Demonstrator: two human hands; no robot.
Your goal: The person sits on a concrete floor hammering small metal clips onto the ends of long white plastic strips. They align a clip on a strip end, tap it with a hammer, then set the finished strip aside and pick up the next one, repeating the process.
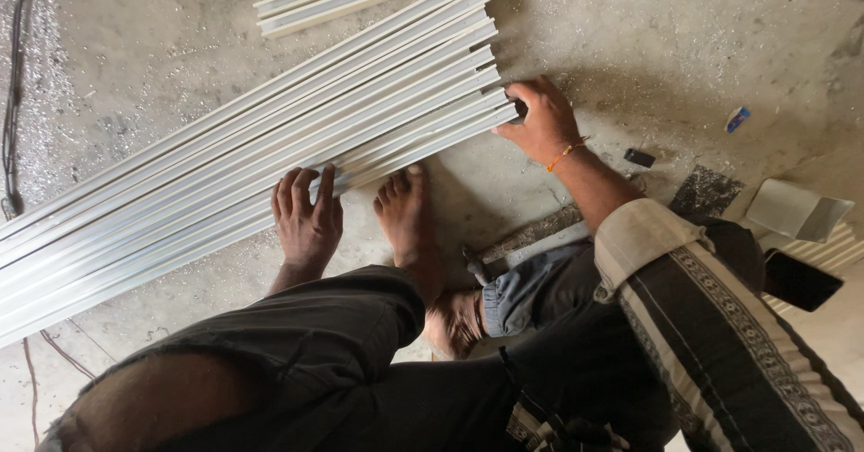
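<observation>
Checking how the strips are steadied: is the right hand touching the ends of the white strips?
Touching. The head view shows the right hand with fingers pressed against the cut ends of the white strips.

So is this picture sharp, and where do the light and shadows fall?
Head view: mostly sharp; soft daylight gleams off the pale metal strips; the right hand at their ends casts a faint shadow on the dusty floor; the left hand rests on them; the near knee is slightly blurred.

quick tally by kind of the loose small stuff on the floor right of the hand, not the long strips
Near the right hand:
blue and white scrap: 1
small dark flat piece: 1
black phone: 1
folded pale sheet piece: 1
hammer: 1
Total: 5
</observation>
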